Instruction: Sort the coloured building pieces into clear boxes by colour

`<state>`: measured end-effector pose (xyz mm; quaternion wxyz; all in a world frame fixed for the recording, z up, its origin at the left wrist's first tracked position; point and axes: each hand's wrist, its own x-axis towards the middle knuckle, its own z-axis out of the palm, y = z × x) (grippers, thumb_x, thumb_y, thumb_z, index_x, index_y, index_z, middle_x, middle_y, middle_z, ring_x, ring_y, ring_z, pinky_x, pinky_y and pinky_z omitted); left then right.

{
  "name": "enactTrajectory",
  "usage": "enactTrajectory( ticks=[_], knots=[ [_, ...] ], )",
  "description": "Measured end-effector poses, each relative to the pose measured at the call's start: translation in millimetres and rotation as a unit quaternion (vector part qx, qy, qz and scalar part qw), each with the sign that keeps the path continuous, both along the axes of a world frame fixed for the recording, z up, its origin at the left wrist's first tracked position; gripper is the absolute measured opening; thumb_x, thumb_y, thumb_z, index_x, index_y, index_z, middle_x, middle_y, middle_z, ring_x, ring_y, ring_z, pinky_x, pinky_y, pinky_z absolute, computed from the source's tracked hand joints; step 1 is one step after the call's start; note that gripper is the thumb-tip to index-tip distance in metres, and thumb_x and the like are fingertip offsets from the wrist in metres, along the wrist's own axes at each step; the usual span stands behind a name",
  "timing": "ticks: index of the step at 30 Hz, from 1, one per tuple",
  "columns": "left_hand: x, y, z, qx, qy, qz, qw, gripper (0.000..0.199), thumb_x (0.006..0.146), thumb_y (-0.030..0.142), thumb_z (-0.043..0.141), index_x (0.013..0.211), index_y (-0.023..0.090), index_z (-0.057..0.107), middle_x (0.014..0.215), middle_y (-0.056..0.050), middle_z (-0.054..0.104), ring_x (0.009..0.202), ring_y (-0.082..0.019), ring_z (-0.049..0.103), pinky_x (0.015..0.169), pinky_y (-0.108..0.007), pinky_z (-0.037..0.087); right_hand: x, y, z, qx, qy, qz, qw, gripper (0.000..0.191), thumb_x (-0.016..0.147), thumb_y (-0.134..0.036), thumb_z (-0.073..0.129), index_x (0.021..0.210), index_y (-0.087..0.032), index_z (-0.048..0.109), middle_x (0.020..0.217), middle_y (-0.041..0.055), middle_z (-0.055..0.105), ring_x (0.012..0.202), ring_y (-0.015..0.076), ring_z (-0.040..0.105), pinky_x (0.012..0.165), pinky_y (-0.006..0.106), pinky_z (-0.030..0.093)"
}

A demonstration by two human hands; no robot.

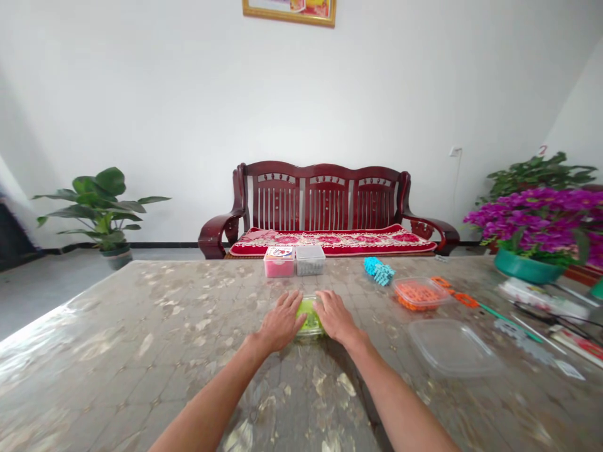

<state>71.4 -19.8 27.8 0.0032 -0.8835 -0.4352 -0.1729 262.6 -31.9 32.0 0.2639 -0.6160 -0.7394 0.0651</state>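
A small clear plastic box (309, 316) with yellow-green pieces inside sits on the table between my two hands. My left hand (282, 319) grips its left side, thumb along the near left edge and fingers reaching to the far corner. From the opposite side my right hand (335, 317) holds the box, its fingers over the right rim. Parts of the box's sides are hidden under both hands. Just beyond stand a box of pink pieces (279, 266) and a lidded clear box of grey pieces (309, 260), side by side.
To the right are a tub of orange pieces (421, 292), a loose clear lid (453, 347), a blue block model (379, 271), and orange linked pieces (466, 300) by a green stick (511, 323). A flower pot (530, 265) stands farther right. Behind the table is a wooden bench (327, 194).
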Motion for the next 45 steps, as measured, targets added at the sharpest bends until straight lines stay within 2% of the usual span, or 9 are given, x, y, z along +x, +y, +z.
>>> enactTrajectory(
  ticks=[5, 10, 12, 14, 19, 24, 32, 38, 45],
  knots=[
    [-3, -2, 4.5, -0.001, 0.008, -0.023, 1.000, 0.045, 0.101, 0.035, 0.043, 0.142, 0.017, 0.048, 0.149, -0.015, 0.050, 0.145, -0.029, 0.036, 0.118, -0.048, 0.032, 0, -4, 3.8, -0.002, 0.000, 0.009, 1.000, 0.038, 0.099, -0.031, 0.042, 0.132, -0.020, 0.057, 0.135, 0.0103, 0.059, 0.127, 0.0210, 0.052, 0.109, 0.035, 0.038],
    [-4, -22, 6.6, 0.040, 0.025, -0.002, 0.999, 0.053, 0.093, 0.044, 0.060, 0.141, 0.025, 0.049, 0.156, -0.014, 0.039, 0.148, -0.039, 0.025, 0.116, -0.064, 0.025, 11, -1, -4.7, 0.018, 0.057, 0.043, 0.997, 0.041, 0.098, -0.035, 0.039, 0.132, -0.022, 0.059, 0.136, 0.0085, 0.060, 0.128, 0.0197, 0.052, 0.109, 0.034, 0.040],
    [0, -32, 5.6, 0.059, 0.037, -0.025, 0.997, 0.051, 0.090, 0.037, 0.066, 0.139, 0.030, 0.051, 0.153, -0.009, 0.043, 0.145, -0.036, 0.030, 0.118, -0.061, 0.023, 21, 1, -14.0, 0.044, 0.121, 0.041, 0.991, 0.044, 0.099, -0.038, 0.033, 0.130, -0.021, 0.061, 0.135, 0.0089, 0.061, 0.128, 0.0190, 0.053, 0.110, 0.034, 0.041],
    [6, -36, 3.5, 0.055, 0.037, -0.025, 0.997, 0.047, 0.092, 0.026, 0.064, 0.137, 0.032, 0.052, 0.146, -0.007, 0.049, 0.139, -0.032, 0.038, 0.116, -0.054, 0.032, 33, 2, -26.7, 0.068, 0.184, 0.003, 0.981, 0.052, 0.100, -0.042, 0.024, 0.128, -0.019, 0.061, 0.134, 0.0119, 0.062, 0.127, 0.0207, 0.054, 0.108, 0.038, 0.043],
    [35, -21, -3.4, 0.038, 0.024, -0.029, 0.999, 0.047, 0.093, 0.019, 0.057, 0.137, 0.033, 0.050, 0.138, -0.006, 0.052, 0.127, -0.028, 0.046, 0.108, -0.045, 0.042, 66, -3, -53.1, 0.090, 0.425, -0.126, 0.892, 0.056, 0.094, -0.055, 0.029, 0.120, -0.017, 0.061, 0.120, 0.0163, 0.067, 0.103, 0.0257, 0.066, 0.087, 0.041, 0.054],
    [86, 10, -1.9, 0.049, 0.019, 0.007, 0.999, 0.049, 0.092, 0.018, 0.053, 0.139, 0.032, 0.048, 0.134, -0.008, 0.050, 0.121, -0.029, 0.046, 0.102, -0.045, 0.044, 82, -11, -42.7, 0.158, 0.482, -0.233, 0.829, 0.046, 0.091, -0.052, 0.033, 0.110, -0.019, 0.059, 0.098, 0.0105, 0.066, 0.084, 0.0240, 0.062, 0.077, 0.037, 0.051],
    [150, 67, 11.6, 0.043, 0.054, 0.007, 0.998, 0.050, 0.092, 0.008, 0.047, 0.138, 0.027, 0.047, 0.124, -0.010, 0.057, 0.112, -0.028, 0.053, 0.094, -0.041, 0.046, 73, -10, -39.2, 0.155, 0.417, -0.176, 0.878, 0.031, 0.085, -0.043, 0.038, 0.091, -0.022, 0.061, 0.092, 0.0080, 0.069, 0.090, 0.0247, 0.063, 0.084, 0.037, 0.049],
    [169, 105, 20.9, 0.038, 0.069, 0.021, 0.997, 0.022, 0.095, 0.012, 0.049, 0.112, 0.022, 0.060, 0.112, -0.009, 0.063, 0.107, -0.025, 0.059, 0.088, -0.035, 0.050, 67, -1, -43.8, 0.123, 0.387, -0.158, 0.900, 0.031, 0.084, -0.037, 0.038, 0.088, -0.022, 0.065, 0.089, 0.0065, 0.072, 0.088, 0.0233, 0.065, 0.083, 0.034, 0.051],
    [179, 133, 18.5, 0.040, 0.060, 0.059, 0.996, 0.027, 0.095, 0.007, 0.046, 0.112, 0.021, 0.061, 0.117, -0.011, 0.062, 0.109, -0.025, 0.058, 0.089, -0.036, 0.050, 66, 2, -46.5, 0.109, 0.383, -0.155, 0.904, 0.034, 0.085, -0.032, 0.036, 0.092, -0.022, 0.068, 0.095, 0.0069, 0.075, 0.093, 0.0220, 0.068, 0.086, 0.033, 0.051]
  ],
)
